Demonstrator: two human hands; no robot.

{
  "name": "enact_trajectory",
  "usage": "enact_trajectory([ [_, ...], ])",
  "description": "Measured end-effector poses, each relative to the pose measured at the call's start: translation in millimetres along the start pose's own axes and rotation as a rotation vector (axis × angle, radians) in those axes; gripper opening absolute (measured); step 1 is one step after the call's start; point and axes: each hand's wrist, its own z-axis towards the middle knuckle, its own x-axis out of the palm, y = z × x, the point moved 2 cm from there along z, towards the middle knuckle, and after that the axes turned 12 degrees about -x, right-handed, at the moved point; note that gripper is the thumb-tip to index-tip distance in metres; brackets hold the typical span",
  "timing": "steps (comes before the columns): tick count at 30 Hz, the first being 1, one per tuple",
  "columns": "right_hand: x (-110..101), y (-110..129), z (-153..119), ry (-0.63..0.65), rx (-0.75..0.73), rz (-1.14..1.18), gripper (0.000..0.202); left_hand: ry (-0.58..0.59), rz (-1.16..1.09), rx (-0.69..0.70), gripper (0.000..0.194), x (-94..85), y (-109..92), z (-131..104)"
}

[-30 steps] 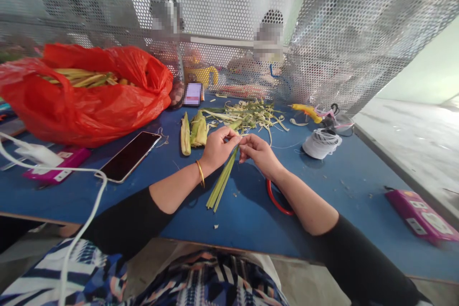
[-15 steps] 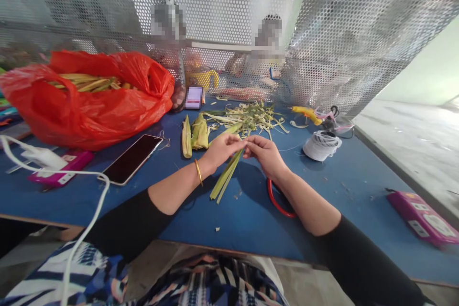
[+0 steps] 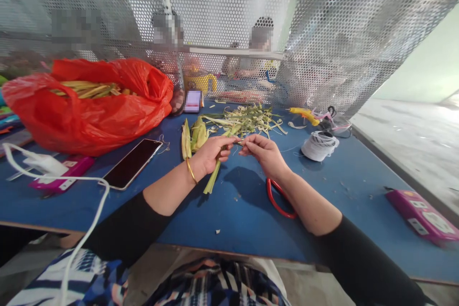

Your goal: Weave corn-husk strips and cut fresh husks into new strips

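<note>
My left hand (image 3: 214, 152), with a gold bangle at the wrist, is closed around green leaf strips (image 3: 212, 179). Their ends hang below the fingers toward the table. My right hand (image 3: 260, 150) is pinched close to the left fingertips; whatever lies between its fingers is too small to make out. A fine thread (image 3: 287, 149) runs on the table between the right hand and a white spool of thread (image 3: 319, 146). Under the right forearm shows a red looped handle (image 3: 278, 201), the rest of it hidden.
Behind my hands lie a heap of leaf scraps (image 3: 251, 117) and two folded husk pieces (image 3: 198, 135). At left are a red plastic bag (image 3: 107, 119) of strips, a phone (image 3: 132, 163) and a white cable (image 3: 103, 201). A perforated metal screen (image 3: 229, 9) stands at the back.
My left hand has turned and drawn slightly left, bringing the leaf strips leftward with their lower ends closer together. The right hand stays nearly in place, still pinched.
</note>
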Motion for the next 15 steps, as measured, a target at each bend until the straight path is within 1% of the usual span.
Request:
enact_trajectory([
  [3, 3.0, -1.1, -2.1, 0.079, -0.015, -0.055, 0.031, -0.062, 0.04, 0.051, 0.018, 0.2, 0.1, -0.8],
  [5, 4.5, -2.0, -2.0, 0.163, -0.007, -0.1, 0.025, -0.119, 0.099, 0.078, 0.021, -0.5, 0.3, -0.9],
  [7, 3.7, -0.2, -0.1, 0.249, 0.021, -0.174, 0.02, -0.169, 0.149, 0.109, 0.023, -2.1, -1.2, -1.2],
  [8, 1.6, 2.8, 1.1, 0.273, 0.033, -0.238, 0.019, -0.193, 0.164, 0.129, 0.023, -3.4, -2.8, -1.5],
  [10, -6.0, 14.1, 1.9, 0.276, 0.039, -0.485, 0.024, -0.245, 0.175, 0.179, 0.022, -7.0, -7.2, -2.3],
  [11, -10.7, 22.1, 0.1, 0.267, 0.032, -0.672, 0.028, -0.27, 0.178, 0.204, 0.023, -9.0, -9.5, -2.6],
  [12, -15.3, 31.0, -3.9, 0.264, 0.024, -0.915, 0.026, -0.292, 0.182, 0.227, 0.024, -11.1, -11.8, -2.6],
  [13, -19.2, 39.0, -10.7, 0.293, 0.051, -1.146, 0.022, -0.306, 0.186, 0.251, 0.025, -13.1, -13.8, -2.4],
  [14, -22.4, 45.7, -20.2, 0.331, 0.107, -1.335, 0.019, -0.316, 0.188, 0.275, 0.025, -14.9, -15.5, -2.1],
  [15, -24.9, 50.9, -31.9, 0.361, 0.181, -1.479, 0.017, -0.32, 0.188, 0.301, 0.023, -16.5, -16.9, -1.6],
])
